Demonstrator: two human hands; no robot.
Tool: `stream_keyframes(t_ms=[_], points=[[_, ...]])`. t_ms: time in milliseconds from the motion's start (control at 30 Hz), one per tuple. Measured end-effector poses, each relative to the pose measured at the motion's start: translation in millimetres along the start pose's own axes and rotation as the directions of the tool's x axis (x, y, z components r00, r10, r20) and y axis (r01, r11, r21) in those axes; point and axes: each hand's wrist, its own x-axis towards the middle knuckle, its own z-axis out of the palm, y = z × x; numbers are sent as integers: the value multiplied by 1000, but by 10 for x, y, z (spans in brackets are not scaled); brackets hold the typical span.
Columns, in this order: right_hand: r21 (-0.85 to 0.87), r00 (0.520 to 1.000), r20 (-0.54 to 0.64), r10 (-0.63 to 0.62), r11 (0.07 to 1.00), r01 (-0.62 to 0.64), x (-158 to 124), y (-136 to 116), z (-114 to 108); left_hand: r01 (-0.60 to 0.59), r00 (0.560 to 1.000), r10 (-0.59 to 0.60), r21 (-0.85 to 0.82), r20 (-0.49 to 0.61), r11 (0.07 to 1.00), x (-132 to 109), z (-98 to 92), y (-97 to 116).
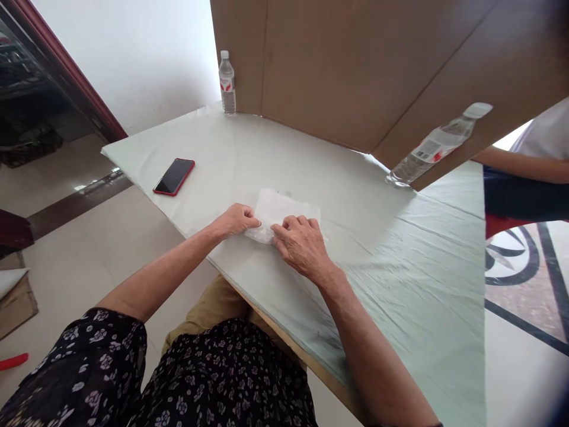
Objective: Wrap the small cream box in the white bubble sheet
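A big brown cardboard wall (329, 65) stands on a tabletop (435, 332) with a pale green cover. Near the tabletop's front edge lies a thin, whitish, see-through plastic sheet (284, 206), flat at the back and crinkly and shiny in front. The left hand (240, 219) pinches its front left corner. The right hand (303, 243) lies on its right side, fingers bent; I cannot tell if they grip it. Two clear plastic bottles with white caps (227, 86) (438, 148) are beside the cardboard. They look clear inside; how full, I cannot tell.

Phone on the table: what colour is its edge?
The phone has a red edge, best seen in the head view.
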Motion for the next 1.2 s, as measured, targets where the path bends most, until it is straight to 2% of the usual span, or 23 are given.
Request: stream_keyframes(t_ms=[167,333,500,700,767,833,867,933,1000,1067,1133,1200], points=[[1,1000,2,-2,1000,2,12,-10,3,84,996,-80,-299,28,950,-37,166,107],[55,999,-32,20,998,-18,21,-8,-8,125,990,-85,-417,113,900,-23,247,181],[216,997,-8,82,973,-78,8,48,-92,58,997,-34,-365,73,929,-37,340,285],[410,996,-19,87,909,-72,-47,136,-182,71,970,-13,-234,242,970,-58,346,393],[449,991,-73,115,891,-70,-72,186,-217,5,969,31,-145,244,989,-61,359,369],[473,958,-170,231,872,-127,-129,266,-276,-147,969,143,4,201,989,-70,400,325],[487,926,-203,318,853,-186,-178,317,-311,-233,962,214,99,170,967,-78,428,299],[509,856,-171,487,788,-347,-317,435,-369,-366,931,352,290,101,884,-97,481,248],[499,797,-12,604,694,-519,-491,543,-377,-424,896,441,422,62,801,-116,517,202],[467,725,178,665,592,-657,-648,608,-316,-452,875,480,467,67,760,-128,532,165],[482,664,339,667,483,-731,-732,616,-203,-471,866,493,473,87,745,-134,538,146],[539,639,424,642,388,-748,-716,578,-75,-472,864,495,486,91,735,-141,549,150]])
